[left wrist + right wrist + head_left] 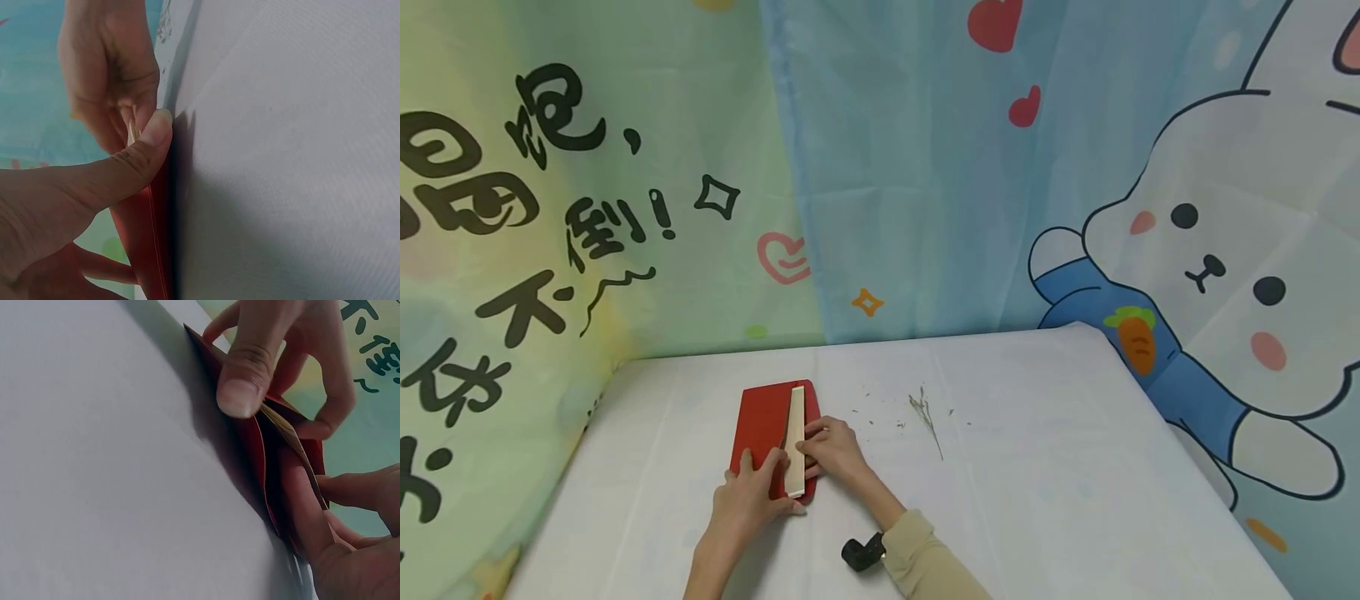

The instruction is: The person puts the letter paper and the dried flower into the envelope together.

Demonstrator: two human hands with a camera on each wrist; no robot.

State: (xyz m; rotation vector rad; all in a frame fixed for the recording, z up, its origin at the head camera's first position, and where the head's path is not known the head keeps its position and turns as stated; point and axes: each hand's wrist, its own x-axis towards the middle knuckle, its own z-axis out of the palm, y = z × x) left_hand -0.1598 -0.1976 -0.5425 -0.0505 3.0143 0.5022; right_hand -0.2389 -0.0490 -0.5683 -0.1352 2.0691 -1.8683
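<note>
A flat red envelope (763, 421) lies on the white table, a pale cream strip (796, 433) showing along its right side. My left hand (741, 500) holds its near left part, fingers over the red face and thumb at the near edge. From the right, my right hand (838, 454) pinches the cream-lined edge. In the right wrist view the mouth of the envelope gapes, and one digit of the right hand (362, 562) reaches inside it. The left wrist view has the left thumb (134, 162) across the red edge, hiding part of the right fingertips.
A dried sprig (928, 421) lies right of the hands with several small crumbs around it. A black device (862, 552) sits by the right cuff. The white table (1075, 483) meets a printed curtain (910, 192) at the back.
</note>
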